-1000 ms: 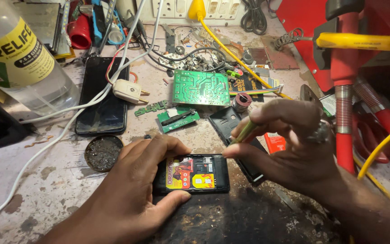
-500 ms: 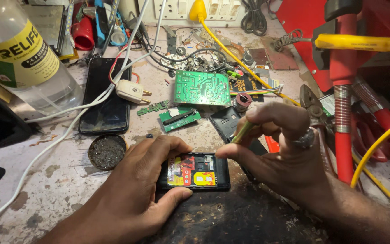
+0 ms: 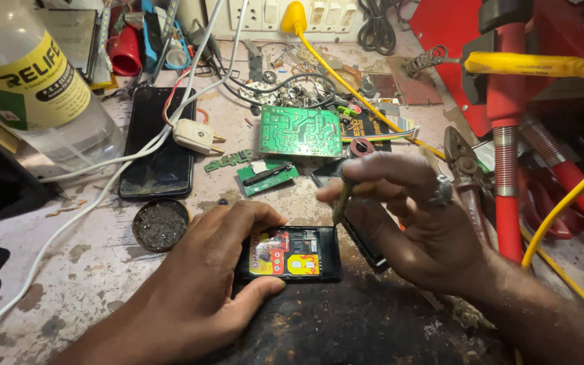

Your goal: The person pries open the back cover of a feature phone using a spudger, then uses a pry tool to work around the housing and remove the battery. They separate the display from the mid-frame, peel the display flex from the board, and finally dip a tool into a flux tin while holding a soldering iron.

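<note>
On worn bench, near front edge: left hand pinning small opened phone flat w/ thumb & fingers, prob. to stop sliding. Right hand pinching thin tool, tip hovering just above phone's right end. Green circuit board lying behind.

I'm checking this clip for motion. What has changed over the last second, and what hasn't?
The right hand has lifted slightly, raising the thin greenish tool it pinches off the small opened black phone with the yellow-and-red battery; it is now motion-blurred. The left hand stays clamped on that phone. The green circuit board and round dark tin lie as before.
</note>
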Motion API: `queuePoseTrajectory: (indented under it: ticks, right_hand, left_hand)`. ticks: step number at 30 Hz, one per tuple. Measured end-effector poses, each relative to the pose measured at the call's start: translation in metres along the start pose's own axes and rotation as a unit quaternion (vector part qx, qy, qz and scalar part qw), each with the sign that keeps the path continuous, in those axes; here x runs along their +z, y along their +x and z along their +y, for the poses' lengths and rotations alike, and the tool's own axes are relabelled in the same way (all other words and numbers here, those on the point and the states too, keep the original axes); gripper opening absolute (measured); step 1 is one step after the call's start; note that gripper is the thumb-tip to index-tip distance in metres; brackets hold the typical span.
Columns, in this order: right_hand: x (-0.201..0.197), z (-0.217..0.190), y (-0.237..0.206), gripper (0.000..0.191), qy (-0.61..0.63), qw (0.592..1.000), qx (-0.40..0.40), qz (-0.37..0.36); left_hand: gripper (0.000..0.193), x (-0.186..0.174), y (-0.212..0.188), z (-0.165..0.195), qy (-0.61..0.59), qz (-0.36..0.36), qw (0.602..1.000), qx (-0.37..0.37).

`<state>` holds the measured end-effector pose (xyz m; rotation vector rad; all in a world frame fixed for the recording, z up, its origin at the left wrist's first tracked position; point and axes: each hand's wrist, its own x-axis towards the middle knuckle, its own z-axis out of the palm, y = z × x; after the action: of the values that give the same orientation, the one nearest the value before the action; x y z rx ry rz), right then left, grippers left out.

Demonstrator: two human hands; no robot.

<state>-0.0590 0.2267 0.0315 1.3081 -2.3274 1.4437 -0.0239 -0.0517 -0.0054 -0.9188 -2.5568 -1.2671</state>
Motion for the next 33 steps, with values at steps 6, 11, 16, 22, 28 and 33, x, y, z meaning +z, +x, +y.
queuePoseTrajectory:
  ticks: [6,11,16,22,28,33]
  right_hand:
    - [0.001,-0.003,0.005,0.051,0.027,0.997,0.041,0.053]
    - [0.005,-0.001,0.005,0.061,0.034,0.996,0.038,0.078]
    - [0.001,0.001,0.001,0.057,0.028,0.999,0.002,0.035]
    - [0.001,-0.003,0.003,0.051,0.068,0.996,0.043,0.042]
    - [0.002,-0.004,0.007,0.055,0.055,0.998,0.01,0.034]
    - [0.001,-0.005,-0.001,0.056,-0.003,1.0,-0.02,0.02]
  left_hand:
    - [0.057,-0.001,-0.001,0.001,-0.02,-0.015,0.999,-0.025]
    - [0.057,-0.001,0.001,0.0,-0.024,-0.008,1.0,-0.009]
    - [0.059,0.0,0.0,-0.001,-0.02,-0.041,0.997,-0.056]
    - [0.059,0.001,0.0,-0.004,-0.011,-0.043,0.998,-0.05]
    - [0.061,0.001,0.0,-0.005,-0.021,-0.042,0.998,-0.035]
    - [0.064,0.002,-0.001,-0.005,-0.036,-0.039,0.997,-0.047]
